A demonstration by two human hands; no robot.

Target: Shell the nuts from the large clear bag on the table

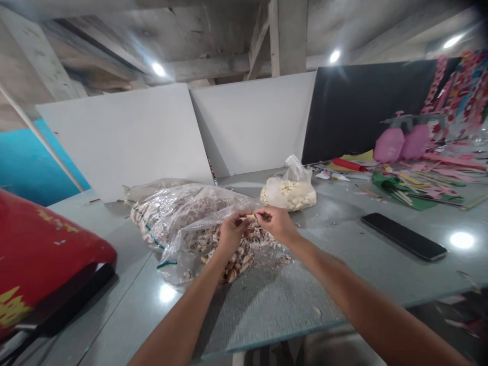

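Observation:
My left hand [232, 231] and my right hand [276, 222] meet over a heap of garlic cloves and peelings [242, 256]. A small pale piece, which looks like a garlic clove [250, 216], is pinched between the fingertips of both hands. The heap spills from the mouth of a large clear plastic bag [179, 203] lying on its side at the left. Just behind my right hand sits a smaller tied clear bag [292, 193], filled with pale peeled cloves. Skin flakes lie scattered around the heap.
A black phone [404, 236] lies on the grey table [285, 315] at the right. Behind it are pink spray bottles [389, 145], green paper [412, 195] and a red roll [348, 164]. A red object [49, 254] fills the left side. Boards [259, 119] stand behind.

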